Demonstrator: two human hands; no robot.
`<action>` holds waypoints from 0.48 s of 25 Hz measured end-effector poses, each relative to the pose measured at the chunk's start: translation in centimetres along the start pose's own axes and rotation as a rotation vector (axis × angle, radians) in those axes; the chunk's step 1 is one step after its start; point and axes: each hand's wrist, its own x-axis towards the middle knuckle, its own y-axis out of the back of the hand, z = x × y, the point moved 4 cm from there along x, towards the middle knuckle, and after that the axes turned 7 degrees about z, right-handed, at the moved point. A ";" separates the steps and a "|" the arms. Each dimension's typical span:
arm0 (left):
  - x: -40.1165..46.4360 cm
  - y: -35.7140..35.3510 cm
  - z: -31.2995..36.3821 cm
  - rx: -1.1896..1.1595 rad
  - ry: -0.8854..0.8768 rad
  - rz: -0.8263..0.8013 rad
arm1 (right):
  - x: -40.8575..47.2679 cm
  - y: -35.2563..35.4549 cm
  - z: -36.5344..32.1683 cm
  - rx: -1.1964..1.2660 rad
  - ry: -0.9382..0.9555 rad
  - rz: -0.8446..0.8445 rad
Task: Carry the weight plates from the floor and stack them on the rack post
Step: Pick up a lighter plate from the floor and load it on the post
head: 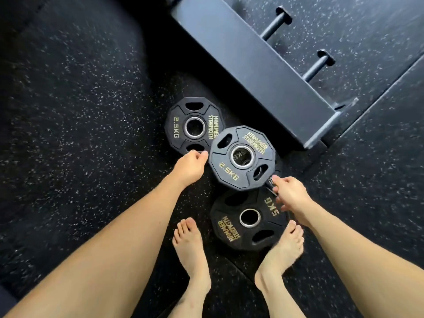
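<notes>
- Centre of the frame: black rubber 12-sided weight plate marked 2.5KG [242, 157], steel-ringed hole, gold lettering; lying on top of another plate whose 5KG lettering shows through the hole; overlapping the lower right edge of a second black 2.5KG plate [194, 126], flat on the floor just up and left.
- Lower centre: black 5KG plate [249, 219], flat on the floor, between 2 bare feet [191, 246].
- Left hand [190, 165], centre left: fingers curled, tips at the lower edge of the second 2.5KG plate, beside the centre plate's left rim; actual grip impossible to tell.
- Right hand [291, 195], centre right: thumb and fingers pinched on the rim of the hidden plate under the centre one.
- Upper right: dark steel rack beam [247, 65] with 2 bare horizontal posts [274, 24].
- Black speckled rubber floor [80, 111] throughout.
</notes>
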 end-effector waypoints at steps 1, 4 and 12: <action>2.8 -1.9 0.7 -0.024 -0.019 -0.011 | 2.7 -1.4 0.0 -0.021 0.009 0.008; 8.2 -5.0 1.7 -0.183 0.012 0.007 | 8.2 -4.4 0.9 -0.035 -0.019 -0.032; 5.7 -3.7 -0.6 -0.316 0.149 -0.115 | 6.2 -3.9 1.5 0.161 -0.032 -0.113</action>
